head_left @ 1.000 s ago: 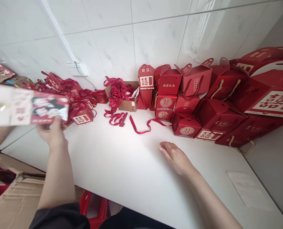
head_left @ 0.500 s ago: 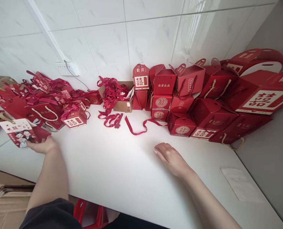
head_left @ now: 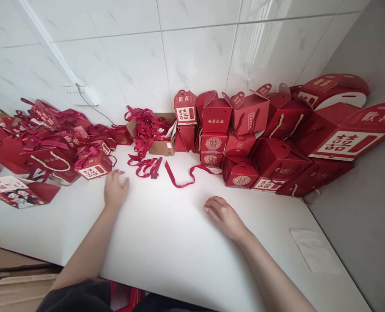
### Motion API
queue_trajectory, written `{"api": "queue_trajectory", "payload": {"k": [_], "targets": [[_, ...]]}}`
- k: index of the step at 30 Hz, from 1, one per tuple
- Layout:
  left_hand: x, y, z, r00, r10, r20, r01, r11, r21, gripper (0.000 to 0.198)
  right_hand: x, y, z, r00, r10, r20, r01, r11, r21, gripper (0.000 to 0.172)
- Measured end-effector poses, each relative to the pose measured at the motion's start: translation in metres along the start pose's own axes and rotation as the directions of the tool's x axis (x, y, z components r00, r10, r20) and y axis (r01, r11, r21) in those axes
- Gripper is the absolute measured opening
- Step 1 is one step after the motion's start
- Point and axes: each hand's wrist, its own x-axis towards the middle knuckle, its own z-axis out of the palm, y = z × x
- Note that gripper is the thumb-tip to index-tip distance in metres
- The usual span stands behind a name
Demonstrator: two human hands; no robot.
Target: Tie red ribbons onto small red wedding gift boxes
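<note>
My left hand is above the white table with its thumb and fingers apart, holding nothing. It is just in front of a small red gift box with a white double-happiness label. Nearer the middle, my right hand rests on the tabletop, fingers loosely bent and nothing visible in them. Beyond it a loose red ribbon curves across the table. A bunched ribbon lies to its left. At the far left a red and white gift box with a printed couple stands with its flap raised.
Stacked red gift boxes line the wall on the right. A cardboard box full of red ribbons stands at the back. More red boxes and bags are heaped at left. A white paper lies near the right edge.
My left hand has let go of the printed gift box at the far left and moved right. My right hand stays about where it was. The view has shifted slightly.
</note>
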Motion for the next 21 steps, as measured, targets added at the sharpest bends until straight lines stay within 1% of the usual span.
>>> {"api": "queue_trajectory", "payload": {"k": [2, 4, 7, 10, 13, 15, 18, 20, 21], "targets": [[0.006, 0.013, 0.022, 0.994, 0.098, 0.054, -0.099, 0.995, 0.022, 0.042, 0.002, 0.005, 0.002, 1.0, 0.016, -0.024, -0.015, 0.998, 0.057, 0.022], [0.011, 0.023, 0.038, 0.983, 0.162, 0.087, -0.162, 0.987, -0.005, 0.052, 0.004, 0.009, 0.005, 0.998, 0.04, -0.044, -0.035, 0.994, 0.106, 0.022], [0.018, 0.034, 0.055, 0.973, 0.198, 0.118, -0.193, 0.98, -0.048, 0.062, 0.005, 0.014, 0.01, 0.995, 0.067, -0.069, -0.057, 0.988, 0.146, 0.021], [0.027, 0.042, 0.066, 0.974, 0.204, 0.097, -0.188, 0.971, -0.148, 0.062, 0.007, 0.015, 0.015, 0.992, 0.068, -0.104, -0.054, 0.99, 0.129, 0.021], [0.043, 0.048, 0.078, 0.985, 0.17, 0.041, -0.15, 0.942, -0.3, 0.052, 0.009, 0.014, 0.019, 0.991, 0.048, -0.125, -0.039, 0.997, 0.072, 0.018], [0.057, 0.047, 0.087, 0.993, 0.116, 0.01, -0.104, 0.926, -0.364, 0.042, 0.013, 0.012, 0.021, 0.993, 0.017, -0.12, -0.015, 1.0, 0.022, 0.018], [0.077, 0.035, 0.093, 0.997, -0.031, -0.064, -0.002, 0.89, -0.456, 0.036, 0.02, 0.011, 0.025, 0.993, -0.03, -0.116, 0.025, 0.999, -0.045, 0.016], [0.081, 0.023, 0.09, 0.989, -0.107, -0.106, 0.042, 0.871, -0.489, 0.036, 0.027, 0.01, 0.03, 0.991, -0.054, -0.12, 0.045, 0.996, -0.073, 0.014], [0.079, 0.017, 0.087, 0.986, -0.122, -0.114, 0.051, 0.869, -0.492, 0.034, 0.031, 0.009, 0.033, 0.99, -0.071, -0.119, 0.061, 0.995, -0.084, 0.015]]}}
